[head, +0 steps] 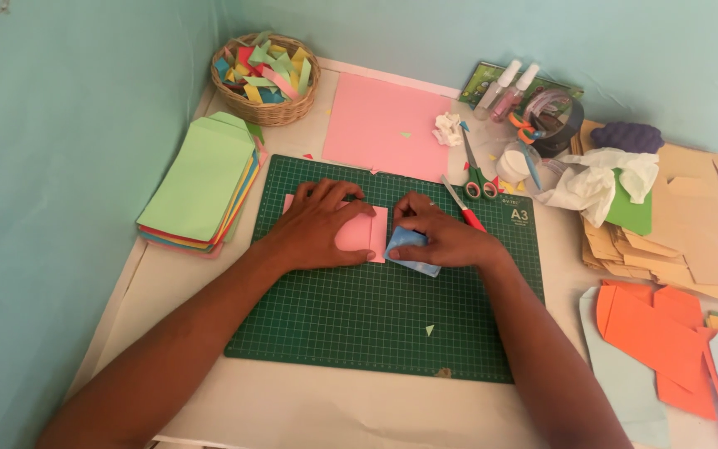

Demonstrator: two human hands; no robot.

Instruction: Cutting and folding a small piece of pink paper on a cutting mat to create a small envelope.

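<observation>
Pink paper [351, 234]: 1 piece under 2 hands, left hand [326, 223], right hand [438, 237].

We find open room on the near half of the green cutting mat [359, 324], bare but for 1 small paper scrap [430, 330]; the bench [292, 407] in front of it lies open too; on the left a stack of coloured envelopes [201, 183] blocks the way; behind, a pink sheet [384, 125] and wicker basket [266, 79]; on the right, scissors [477, 170], a red knife [464, 205] and brown paper piles [691, 233] crowd the edge.
</observation>
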